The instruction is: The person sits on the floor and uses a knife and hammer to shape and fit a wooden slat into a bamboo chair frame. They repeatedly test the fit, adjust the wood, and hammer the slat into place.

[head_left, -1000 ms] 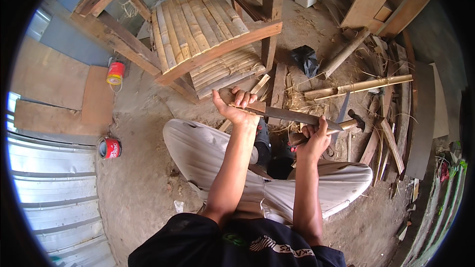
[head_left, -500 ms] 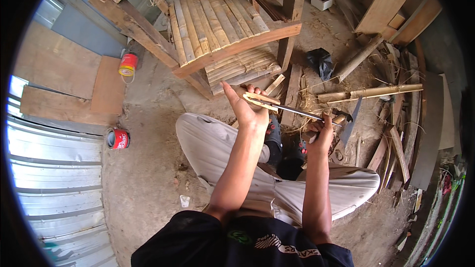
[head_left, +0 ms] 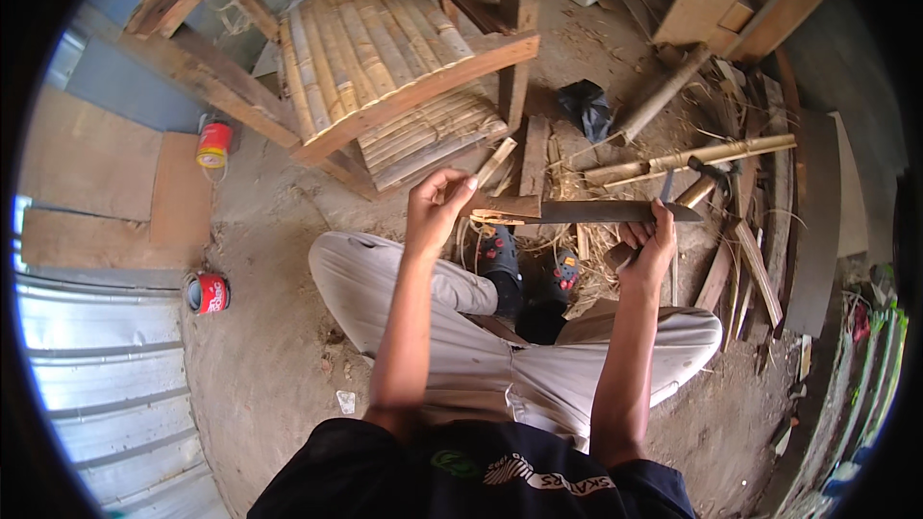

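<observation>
A long knife with a dark flat blade (head_left: 586,212) lies crosswise in front of me, its pointed end to the right. Its brown wooden handle (head_left: 510,205) is split along the lower side, where pale raw wood shows. My left hand (head_left: 437,207) pinches the handle's left end between thumb and fingers. Near the point, the thumb of my right hand (head_left: 646,248) presses over the blade, with the fingers curled below. A small brown piece (head_left: 620,255) also sits in that palm, its kind unclear. Just beyond the right hand lies a hammer (head_left: 707,173) with a black head.
A bamboo-slatted wooden chair (head_left: 385,38) stands ahead to the left. Bamboo lengths (head_left: 692,161), wood scraps and shavings spread ahead and right, with a black plastic bag (head_left: 586,108) beyond. Two red cans, the nearer one (head_left: 208,293) open, stand left. My shod feet (head_left: 498,255) are below the knife.
The knife has turned from edge-on and slanting to level, showing its broad face. My left hand has gone from an upturned palm under the handle to a pinch. The whole view has shifted slightly.
</observation>
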A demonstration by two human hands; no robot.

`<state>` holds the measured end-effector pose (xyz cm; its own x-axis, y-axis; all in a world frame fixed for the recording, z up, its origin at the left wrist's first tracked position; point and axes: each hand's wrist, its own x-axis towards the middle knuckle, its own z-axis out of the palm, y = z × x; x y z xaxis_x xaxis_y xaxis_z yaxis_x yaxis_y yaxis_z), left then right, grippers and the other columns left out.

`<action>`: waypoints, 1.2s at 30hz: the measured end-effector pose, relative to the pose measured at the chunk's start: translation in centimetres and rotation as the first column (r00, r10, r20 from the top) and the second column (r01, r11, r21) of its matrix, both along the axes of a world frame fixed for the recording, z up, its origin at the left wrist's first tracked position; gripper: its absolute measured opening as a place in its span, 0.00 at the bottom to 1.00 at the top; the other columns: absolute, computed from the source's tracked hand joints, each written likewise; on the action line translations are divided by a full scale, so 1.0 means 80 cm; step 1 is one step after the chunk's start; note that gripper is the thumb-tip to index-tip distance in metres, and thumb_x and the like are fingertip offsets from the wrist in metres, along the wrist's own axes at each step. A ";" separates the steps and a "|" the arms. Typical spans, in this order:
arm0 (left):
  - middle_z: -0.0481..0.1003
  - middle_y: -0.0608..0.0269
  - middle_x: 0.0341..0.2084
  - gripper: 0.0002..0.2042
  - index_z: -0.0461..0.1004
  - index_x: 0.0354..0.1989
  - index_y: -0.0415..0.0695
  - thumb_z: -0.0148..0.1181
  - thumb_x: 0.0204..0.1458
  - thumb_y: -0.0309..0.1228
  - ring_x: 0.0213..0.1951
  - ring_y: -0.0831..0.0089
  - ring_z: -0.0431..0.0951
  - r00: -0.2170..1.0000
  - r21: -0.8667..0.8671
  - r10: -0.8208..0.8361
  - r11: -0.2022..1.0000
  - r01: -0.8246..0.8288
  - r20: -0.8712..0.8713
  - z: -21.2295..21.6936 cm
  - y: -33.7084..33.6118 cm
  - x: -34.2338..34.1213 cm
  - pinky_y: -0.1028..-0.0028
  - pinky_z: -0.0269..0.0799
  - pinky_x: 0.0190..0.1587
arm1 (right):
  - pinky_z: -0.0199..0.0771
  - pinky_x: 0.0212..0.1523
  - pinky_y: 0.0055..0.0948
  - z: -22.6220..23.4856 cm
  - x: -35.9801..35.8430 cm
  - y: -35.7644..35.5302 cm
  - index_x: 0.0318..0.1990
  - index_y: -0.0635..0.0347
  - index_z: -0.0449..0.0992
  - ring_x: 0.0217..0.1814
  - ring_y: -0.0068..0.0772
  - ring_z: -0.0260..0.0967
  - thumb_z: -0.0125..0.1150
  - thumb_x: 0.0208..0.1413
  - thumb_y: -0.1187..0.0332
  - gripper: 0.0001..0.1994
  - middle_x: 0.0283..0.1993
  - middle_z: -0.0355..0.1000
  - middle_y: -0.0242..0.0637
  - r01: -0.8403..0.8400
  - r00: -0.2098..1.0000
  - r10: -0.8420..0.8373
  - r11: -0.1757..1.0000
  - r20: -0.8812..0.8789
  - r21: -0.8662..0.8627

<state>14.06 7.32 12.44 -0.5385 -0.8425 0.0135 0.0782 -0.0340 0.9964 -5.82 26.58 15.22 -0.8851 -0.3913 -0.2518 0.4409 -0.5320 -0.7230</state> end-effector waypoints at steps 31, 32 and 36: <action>0.74 0.62 0.24 0.16 0.73 0.42 0.40 0.60 0.59 0.42 0.22 0.74 0.74 0.570 -0.003 -0.690 0.636 0.772 0.445 -0.049 0.078 -0.002 0.71 0.70 0.27 | 0.57 0.15 0.24 -0.057 -0.044 0.000 0.31 0.58 0.66 0.16 0.18 0.56 0.61 0.56 0.70 0.08 0.20 0.60 0.25 -0.136 0.990 0.143 0.883 0.018 0.449; 0.72 0.65 0.21 0.15 0.73 0.42 0.41 0.57 0.60 0.42 0.21 0.78 0.72 0.573 0.091 -0.735 0.640 0.763 0.363 -0.056 0.086 0.001 0.73 0.68 0.24 | 0.59 0.16 0.25 -0.072 -0.046 0.002 0.29 0.58 0.66 0.17 0.19 0.57 0.64 0.58 0.64 0.13 0.21 0.60 0.26 -0.130 0.991 0.129 0.828 0.041 0.546; 0.70 0.70 0.20 0.15 0.73 0.42 0.41 0.52 0.64 0.42 0.17 0.83 0.68 0.640 0.328 -0.732 0.679 0.657 0.235 -0.090 0.104 0.006 0.79 0.63 0.19 | 0.57 0.16 0.24 -0.136 -0.032 0.025 0.26 0.54 0.65 0.16 0.19 0.57 0.58 0.61 0.46 0.22 0.17 0.58 0.25 -0.166 0.986 0.137 0.788 0.094 0.592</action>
